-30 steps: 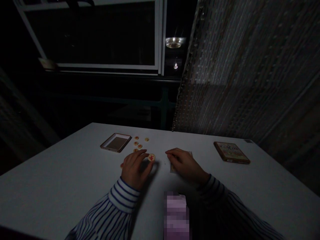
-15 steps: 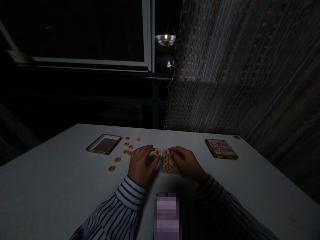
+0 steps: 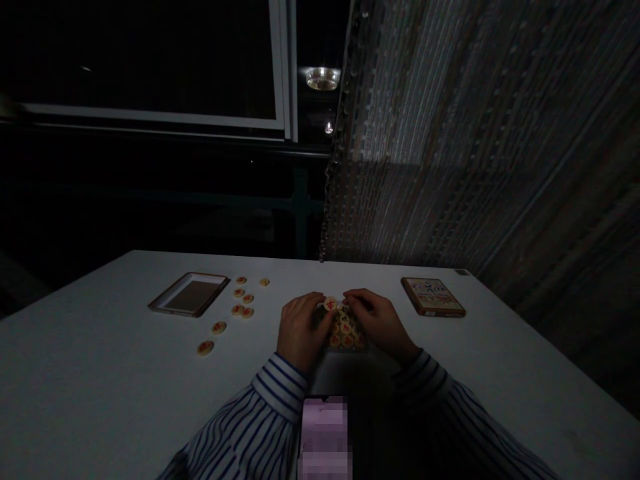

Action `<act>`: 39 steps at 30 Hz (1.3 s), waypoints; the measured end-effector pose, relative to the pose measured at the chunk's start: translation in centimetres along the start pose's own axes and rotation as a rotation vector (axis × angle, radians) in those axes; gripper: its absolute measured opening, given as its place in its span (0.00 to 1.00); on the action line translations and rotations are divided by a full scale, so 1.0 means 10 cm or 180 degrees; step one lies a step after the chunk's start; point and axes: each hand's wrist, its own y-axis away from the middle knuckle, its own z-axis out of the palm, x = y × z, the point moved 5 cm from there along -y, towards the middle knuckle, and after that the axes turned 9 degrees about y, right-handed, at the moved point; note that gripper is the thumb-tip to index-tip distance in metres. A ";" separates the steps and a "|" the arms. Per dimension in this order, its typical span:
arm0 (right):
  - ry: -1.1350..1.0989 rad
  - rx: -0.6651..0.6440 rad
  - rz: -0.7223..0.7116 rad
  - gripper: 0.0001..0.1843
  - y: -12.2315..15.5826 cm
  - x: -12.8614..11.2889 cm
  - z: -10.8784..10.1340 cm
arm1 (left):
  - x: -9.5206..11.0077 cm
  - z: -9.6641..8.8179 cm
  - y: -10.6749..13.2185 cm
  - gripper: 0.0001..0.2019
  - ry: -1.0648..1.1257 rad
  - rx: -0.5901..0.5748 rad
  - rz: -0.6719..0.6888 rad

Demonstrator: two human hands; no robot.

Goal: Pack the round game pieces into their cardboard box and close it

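Between the thumb and fingers of my left hand (image 3: 303,330) is a round xiangqi piece (image 3: 329,304) with a red character. It is over the far left part of a small tray (image 3: 345,351). Rows of xiangqi pieces (image 3: 345,328) sit in the tray, the nearer ones red-marked. My right hand (image 3: 380,327) is at the tray's far right side, its thumb and forefinger drawn together. What those fingertips grip, if anything, is too dark to make out. The fingers of both hands cover parts of the tray.
Several loose xiangqi pieces (image 3: 219,327) lie left of my hands on the white table (image 3: 100,373). Behind them is an open shallow box part (image 3: 193,295). A flat printed box (image 3: 434,297) lies at the right. A pixelated phone-like object (image 3: 324,433) is near me.
My left hand has moved right, carrying the red-marked piece from beside the tray to over its far left part. The right hand stays at the tray. The view has shifted slightly.
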 end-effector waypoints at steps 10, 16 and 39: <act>-0.0184 -0.0483 0.0232 0.10 -0.04 0.01 0.09 | -0.13 0.11 0.17 0.10 -0.0043 -0.0037 0.0126; -0.0530 -0.0854 0.0420 0.10 -0.01 0.01 0.15 | -0.14 0.13 0.18 0.11 -0.0060 -0.0099 0.0007; -0.0903 -0.1225 0.0545 0.14 0.03 0.06 0.20 | -0.18 0.17 0.26 0.12 0.1477 -0.0217 -0.1516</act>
